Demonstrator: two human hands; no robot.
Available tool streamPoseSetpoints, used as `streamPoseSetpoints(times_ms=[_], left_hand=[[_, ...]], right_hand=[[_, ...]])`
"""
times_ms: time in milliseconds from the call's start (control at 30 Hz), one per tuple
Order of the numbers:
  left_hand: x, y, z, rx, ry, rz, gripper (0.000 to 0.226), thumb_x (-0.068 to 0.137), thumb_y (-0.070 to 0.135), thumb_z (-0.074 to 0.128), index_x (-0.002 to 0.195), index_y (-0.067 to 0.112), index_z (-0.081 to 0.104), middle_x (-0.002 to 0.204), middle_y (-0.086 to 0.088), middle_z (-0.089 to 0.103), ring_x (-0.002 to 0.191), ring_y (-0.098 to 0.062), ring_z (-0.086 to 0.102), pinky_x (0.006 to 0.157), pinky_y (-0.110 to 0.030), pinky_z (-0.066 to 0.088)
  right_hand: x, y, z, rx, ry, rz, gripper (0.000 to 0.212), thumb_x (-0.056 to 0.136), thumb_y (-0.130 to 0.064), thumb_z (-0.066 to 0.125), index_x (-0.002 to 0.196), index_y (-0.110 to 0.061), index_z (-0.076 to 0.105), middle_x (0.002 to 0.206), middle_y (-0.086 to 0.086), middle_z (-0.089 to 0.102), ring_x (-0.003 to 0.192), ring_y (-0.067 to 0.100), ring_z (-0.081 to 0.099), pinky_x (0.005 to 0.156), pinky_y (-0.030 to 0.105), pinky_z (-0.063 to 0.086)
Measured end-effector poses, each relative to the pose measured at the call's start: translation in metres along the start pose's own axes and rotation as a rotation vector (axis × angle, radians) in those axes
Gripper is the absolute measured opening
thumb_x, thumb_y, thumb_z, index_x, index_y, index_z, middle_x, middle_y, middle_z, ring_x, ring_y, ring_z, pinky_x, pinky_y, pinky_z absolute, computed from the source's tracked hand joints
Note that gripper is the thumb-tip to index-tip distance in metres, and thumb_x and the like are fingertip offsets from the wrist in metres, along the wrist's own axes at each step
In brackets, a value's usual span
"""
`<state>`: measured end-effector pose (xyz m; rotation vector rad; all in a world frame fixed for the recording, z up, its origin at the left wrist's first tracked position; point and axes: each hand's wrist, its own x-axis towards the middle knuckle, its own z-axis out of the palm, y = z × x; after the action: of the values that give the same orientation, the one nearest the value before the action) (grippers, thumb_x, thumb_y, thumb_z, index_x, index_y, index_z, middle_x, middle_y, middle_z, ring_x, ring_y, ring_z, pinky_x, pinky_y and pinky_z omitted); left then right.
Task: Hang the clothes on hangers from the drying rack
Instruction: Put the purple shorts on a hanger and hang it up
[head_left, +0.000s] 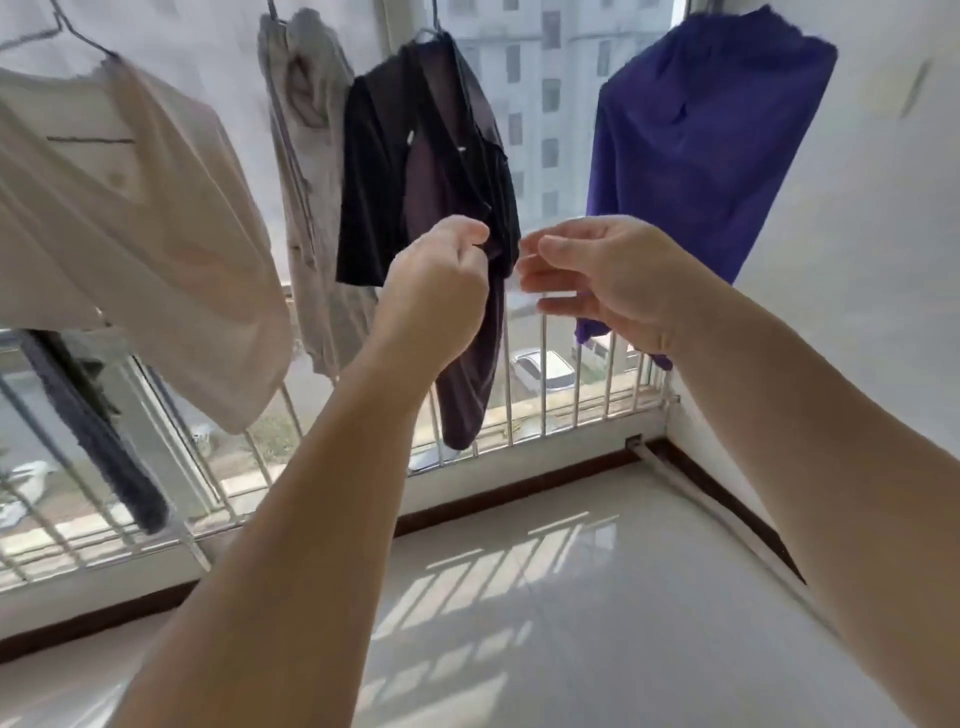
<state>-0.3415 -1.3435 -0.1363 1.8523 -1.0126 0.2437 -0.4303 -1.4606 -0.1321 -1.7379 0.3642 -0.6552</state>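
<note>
A dark, almost black garment (415, 171) hangs from a wire hanger (434, 31) at the top centre. My left hand (441, 275) pinches its fabric at mid height, fingers curled round the cloth. Just right of it, my right hand (597, 275) has its fingers extended toward the same garment's edge, touching or nearly touching it; I cannot tell which. A cream shirt (130, 218) hangs on a hanger at the left, a pale grey garment (306, 156) beside it, and a purple garment (691, 156) at the right.
Behind the clothes is a window with a white metal railing (545, 405). A dark strip of cloth (93, 441) hangs low at the left. A white wall (857, 260) closes the right side. Tiled floor (571, 597) lies below.
</note>
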Motion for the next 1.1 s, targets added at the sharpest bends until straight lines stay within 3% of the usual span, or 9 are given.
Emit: streamPoseSetpoints(times_ms=[100, 167, 267, 467, 567, 767, 1000, 1100], left_hand=[[-0.004, 0.002, 0.037, -0.146, -0.018, -0.031, 0.025, 0.090, 0.016, 0.040, 0.105, 0.021, 0.060, 0.093, 0.009, 0.060, 0.077, -0.001, 0.054, 0.057, -0.005, 0.039], [-0.005, 0.002, 0.059, -0.263, -0.020, -0.073, 0.025, 0.090, 0.019, 0.044, 0.108, 0.020, 0.061, 0.097, 0.010, 0.063, 0.085, 0.000, 0.058, 0.062, -0.006, 0.040], [-0.003, -0.002, 0.096, -0.479, -0.085, -0.167, 0.018, 0.090, 0.018, 0.045, 0.093, 0.023, 0.063, 0.093, 0.006, 0.067, 0.088, -0.007, 0.063, 0.067, -0.013, 0.048], [0.027, -0.019, 0.155, -0.619, -0.174, -0.245, 0.017, 0.089, 0.015, 0.047, 0.094, 0.018, 0.063, 0.095, -0.004, 0.068, 0.091, -0.016, 0.066, 0.072, -0.019, 0.051], [0.060, -0.028, 0.182, -0.626, -0.229, -0.211, 0.016, 0.088, 0.016, 0.048, 0.093, 0.018, 0.063, 0.088, 0.001, 0.067, 0.088, -0.015, 0.066, 0.073, -0.023, 0.050], [0.159, -0.031, 0.222, -0.692, -0.283, -0.118, 0.015, 0.087, 0.017, 0.050, 0.086, 0.026, 0.062, 0.085, 0.005, 0.066, 0.079, -0.008, 0.065, 0.066, -0.018, 0.044], [0.275, -0.022, 0.253, -0.640, -0.355, 0.063, 0.016, 0.086, 0.017, 0.051, 0.093, 0.025, 0.064, 0.094, 0.004, 0.068, 0.094, -0.014, 0.064, 0.083, -0.029, 0.048], [0.313, -0.023, 0.260, -0.622, -0.357, 0.137, 0.016, 0.085, 0.018, 0.053, 0.092, 0.027, 0.064, 0.093, 0.007, 0.067, 0.094, -0.010, 0.063, 0.078, -0.025, 0.047]], right_hand=[[-0.005, 0.025, -0.026, -0.038, 0.057, 0.050, 0.019, 0.094, -0.017, 0.050, 0.106, -0.010, 0.063, 0.103, 0.008, 0.068, 0.094, 0.018, 0.067, 0.082, 0.033, 0.056], [-0.008, 0.041, -0.041, -0.059, 0.091, 0.084, 0.020, 0.093, -0.019, 0.051, 0.107, -0.011, 0.063, 0.101, 0.006, 0.068, 0.093, 0.017, 0.068, 0.079, 0.030, 0.057], [-0.006, 0.067, -0.065, -0.118, 0.137, 0.143, 0.022, 0.092, -0.022, 0.054, 0.110, -0.013, 0.063, 0.101, 0.004, 0.069, 0.090, 0.014, 0.068, 0.073, 0.026, 0.057], [0.024, 0.103, -0.097, -0.145, 0.216, 0.196, 0.018, 0.091, -0.022, 0.055, 0.103, -0.015, 0.066, 0.094, 0.001, 0.069, 0.083, 0.010, 0.068, 0.066, 0.023, 0.054], [0.052, 0.116, -0.110, -0.170, 0.250, 0.190, 0.017, 0.091, -0.024, 0.055, 0.101, -0.018, 0.067, 0.093, -0.001, 0.069, 0.082, 0.009, 0.067, 0.065, 0.022, 0.053], [0.134, 0.107, -0.139, -0.290, 0.392, 0.117, 0.021, 0.093, -0.025, 0.053, 0.109, -0.017, 0.064, 0.096, -0.004, 0.068, 0.087, 0.009, 0.066, 0.070, 0.022, 0.054], [0.239, 0.075, -0.169, -0.485, 0.531, -0.028, 0.016, 0.091, -0.023, 0.055, 0.104, -0.022, 0.064, 0.097, -0.008, 0.068, 0.090, 0.008, 0.064, 0.082, 0.028, 0.054], [0.275, 0.060, -0.183, -0.591, 0.592, -0.122, 0.019, 0.090, -0.023, 0.056, 0.106, -0.022, 0.065, 0.095, -0.014, 0.064, 0.085, 0.000, 0.060, 0.079, 0.017, 0.050]])
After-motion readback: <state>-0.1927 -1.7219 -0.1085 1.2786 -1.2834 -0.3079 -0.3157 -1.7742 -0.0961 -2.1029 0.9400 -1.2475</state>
